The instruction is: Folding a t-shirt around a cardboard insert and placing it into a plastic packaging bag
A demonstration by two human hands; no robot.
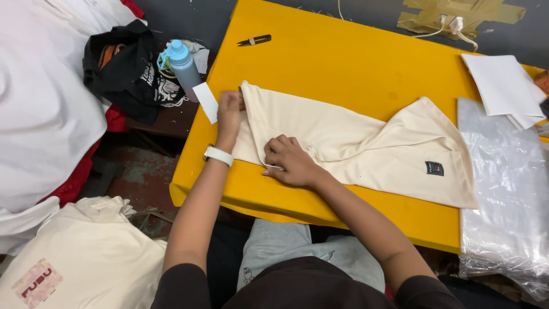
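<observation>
A cream garment point(354, 140) with a small dark patch lies folded across the yellow table point(320, 51). My left hand point(229, 109) pinches the garment's far left corner next to a white paper tag point(206, 102). A white band sits on that wrist. My right hand point(289, 160) is curled on the garment's near left edge, gripping the fabric.
Black snips point(254, 40) lie at the table's far side. A blue bottle point(184, 64) and black bag point(123, 66) sit to the left. White papers point(500, 86) and clear plastic bags point(503, 189) are on the right. Cream garments point(86, 257) are piled lower left.
</observation>
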